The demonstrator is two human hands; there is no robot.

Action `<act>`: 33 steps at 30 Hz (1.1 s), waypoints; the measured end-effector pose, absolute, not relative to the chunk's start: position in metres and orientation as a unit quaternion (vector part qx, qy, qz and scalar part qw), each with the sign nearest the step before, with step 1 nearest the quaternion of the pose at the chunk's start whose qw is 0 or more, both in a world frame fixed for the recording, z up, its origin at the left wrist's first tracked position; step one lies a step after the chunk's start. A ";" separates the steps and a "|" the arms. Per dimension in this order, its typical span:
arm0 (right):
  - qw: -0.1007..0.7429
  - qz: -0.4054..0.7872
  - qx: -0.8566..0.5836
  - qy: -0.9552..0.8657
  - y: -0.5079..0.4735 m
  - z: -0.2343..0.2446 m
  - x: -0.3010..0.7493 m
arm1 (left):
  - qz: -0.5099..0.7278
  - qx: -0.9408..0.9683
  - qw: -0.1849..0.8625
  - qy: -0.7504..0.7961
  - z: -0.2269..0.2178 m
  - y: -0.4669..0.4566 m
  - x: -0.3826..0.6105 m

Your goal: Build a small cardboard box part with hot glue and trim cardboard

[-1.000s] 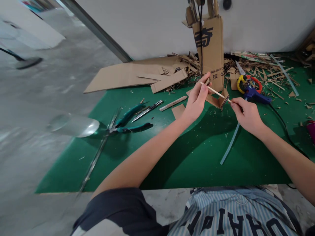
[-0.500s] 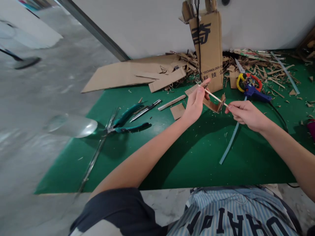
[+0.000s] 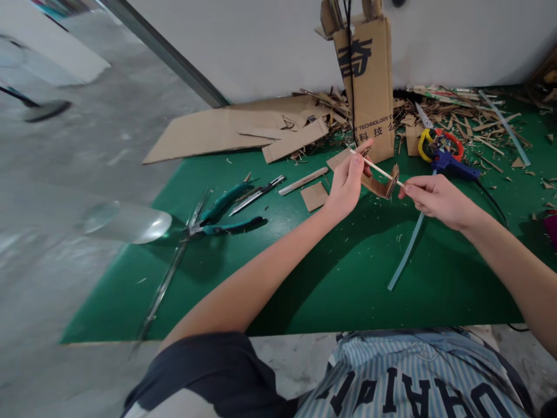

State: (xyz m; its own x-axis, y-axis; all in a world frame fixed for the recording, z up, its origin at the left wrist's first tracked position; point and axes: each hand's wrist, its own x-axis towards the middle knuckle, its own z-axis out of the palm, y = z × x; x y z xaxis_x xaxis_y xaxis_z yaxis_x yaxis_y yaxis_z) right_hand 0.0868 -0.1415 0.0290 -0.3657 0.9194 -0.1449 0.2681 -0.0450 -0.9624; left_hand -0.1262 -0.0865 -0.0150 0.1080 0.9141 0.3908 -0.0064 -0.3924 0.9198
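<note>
My left hand point(image 3: 347, 184) grips a bent, roughly U-shaped piece of cardboard point(image 3: 378, 187), its fingers partly hidden behind it. A thin pale wooden stick point(image 3: 379, 170) lies slantwise across the piece, its far end by my left thumb. My right hand point(image 3: 435, 199) pinches the near end of the stick, just outside the upturned right flap of the cardboard. Whether the stick passes through that flap or only rests against it, I cannot tell. Below and behind my right hand are a blue glue gun point(image 3: 455, 166) and a pale blue glue stick point(image 3: 407, 255).
Green-handled pliers point(image 3: 217, 217), a utility knife point(image 3: 256, 196) and a clear bottle point(image 3: 126, 222) are on the left of the green table point(image 3: 304, 284). A tall cardboard structure point(image 3: 372, 87) stands behind my hands. Scissors point(image 3: 425, 142) and cardboard scraps point(image 3: 461, 116) lie at the back right.
Almost nothing differs. Both hands keep their hold on the cardboard and the stick, with only a very slight shift.
</note>
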 end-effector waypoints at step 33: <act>0.260 -0.013 -0.559 -0.787 -0.155 0.049 0.071 | 0.603 0.606 0.380 0.353 0.000 -0.083 -0.126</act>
State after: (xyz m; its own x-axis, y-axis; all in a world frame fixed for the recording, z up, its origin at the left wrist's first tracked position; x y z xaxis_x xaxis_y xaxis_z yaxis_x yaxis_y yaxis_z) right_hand 0.0707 -0.1552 0.0485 -0.2393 0.8741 0.4228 0.8871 0.3738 -0.2709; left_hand -0.1260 -0.0831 -0.0004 0.0223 0.8866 0.4621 -0.0303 -0.4614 0.8867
